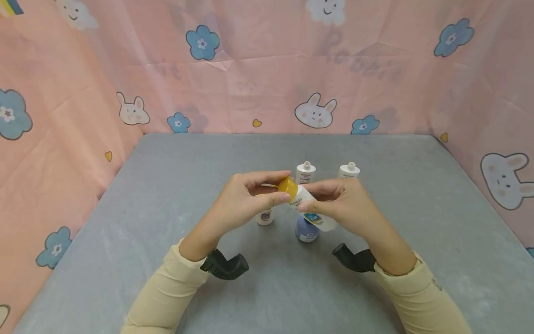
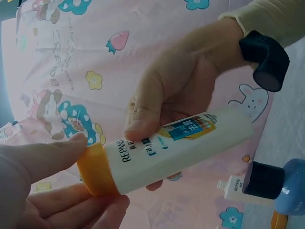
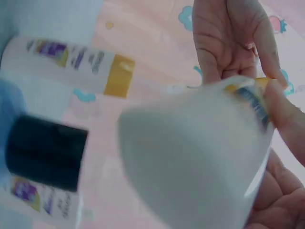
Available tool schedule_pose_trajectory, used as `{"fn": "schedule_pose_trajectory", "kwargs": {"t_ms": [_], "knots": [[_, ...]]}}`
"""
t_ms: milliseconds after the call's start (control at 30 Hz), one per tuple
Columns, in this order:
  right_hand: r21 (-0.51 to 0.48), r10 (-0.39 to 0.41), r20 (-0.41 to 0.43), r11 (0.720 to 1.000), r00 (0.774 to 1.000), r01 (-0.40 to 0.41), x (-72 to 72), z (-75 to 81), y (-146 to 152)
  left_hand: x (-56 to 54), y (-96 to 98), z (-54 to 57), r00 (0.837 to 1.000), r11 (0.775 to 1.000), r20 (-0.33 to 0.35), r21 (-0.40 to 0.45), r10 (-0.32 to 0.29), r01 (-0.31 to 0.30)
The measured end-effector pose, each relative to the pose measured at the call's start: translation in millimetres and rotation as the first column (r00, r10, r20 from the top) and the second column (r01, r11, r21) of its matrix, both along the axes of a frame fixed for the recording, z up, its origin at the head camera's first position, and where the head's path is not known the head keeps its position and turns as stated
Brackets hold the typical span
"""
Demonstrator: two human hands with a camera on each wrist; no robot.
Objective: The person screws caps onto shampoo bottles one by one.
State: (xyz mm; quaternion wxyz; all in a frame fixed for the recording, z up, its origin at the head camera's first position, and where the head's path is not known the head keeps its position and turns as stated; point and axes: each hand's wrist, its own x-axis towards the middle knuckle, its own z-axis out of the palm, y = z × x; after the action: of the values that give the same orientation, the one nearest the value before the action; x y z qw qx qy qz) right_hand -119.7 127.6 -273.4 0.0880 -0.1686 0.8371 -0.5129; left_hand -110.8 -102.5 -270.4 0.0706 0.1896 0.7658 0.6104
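Between both hands a white bottle [image 1: 325, 223] is held tilted above the table, its yellow cap [image 1: 288, 188] pointing up and to the left. My left hand [image 1: 238, 199] pinches the cap between thumb and fingers. The right hand [image 1: 348, 204] grips the bottle's body, thumb on the printed front near the cap. In the left wrist view the yellow cap [image 2: 97, 169] sits against the end of the white body [image 2: 190, 152]. The right wrist view shows the bottle's broad base close up and blurred.
Below the held bottle stands a blue bottle [image 1: 306, 230] with a black cap [image 2: 263, 180]. A white bottle [image 3: 62, 62] with a yellow cap stands behind the left hand. Farther back are two white bottles with bare necks, one central [image 1: 306, 172], one right [image 1: 348, 171].
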Motion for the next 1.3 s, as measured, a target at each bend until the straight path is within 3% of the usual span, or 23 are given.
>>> {"fn": "schedule_pose_trajectory", "kwargs": {"t_ms": [233, 433, 667, 1033, 1133, 1300], "knots": [[0.05, -0.066, -0.091, 0.996, 0.994, 0.07, 7.2, 4.0, -2.0, 2.8, 5.3, -2.9, 0.998, 0.998, -0.002, -0.009, 0.067, -0.067], [0.075, -0.066, -0.164, 0.994, 0.984, 0.079, 10.5, 4.7, -3.2, 4.1, 8.0, -4.6, 0.986, 0.997, -0.153, 0.016, 0.073, -0.071], [0.068, -0.043, -0.207, 0.996, 0.977, 0.058, 10.3, 3.4, -0.1, 1.2, 9.7, -7.1, 0.97, 1.0, -0.243, -0.002, 0.028, -0.029], [0.027, -0.003, -0.143, 1.0, 0.99, 0.007, 9.8, 7.6, 4.9, 0.7, 7.7, -7.2, 0.935, 0.999, -0.35, -0.003, -0.049, 0.052], [0.029, -0.005, -0.127, 1.0, 0.992, 0.009, 10.1, 7.5, 5.6, 0.7, 6.9, -7.9, 0.938, 0.998, -0.341, 0.001, -0.056, 0.06], [0.023, -0.02, -0.12, 0.999, 0.993, 0.022, 9.2, 6.9, 4.4, 3.6, 6.4, -3.1, 0.965, 0.999, -0.261, 0.011, -0.029, 0.033]]}}
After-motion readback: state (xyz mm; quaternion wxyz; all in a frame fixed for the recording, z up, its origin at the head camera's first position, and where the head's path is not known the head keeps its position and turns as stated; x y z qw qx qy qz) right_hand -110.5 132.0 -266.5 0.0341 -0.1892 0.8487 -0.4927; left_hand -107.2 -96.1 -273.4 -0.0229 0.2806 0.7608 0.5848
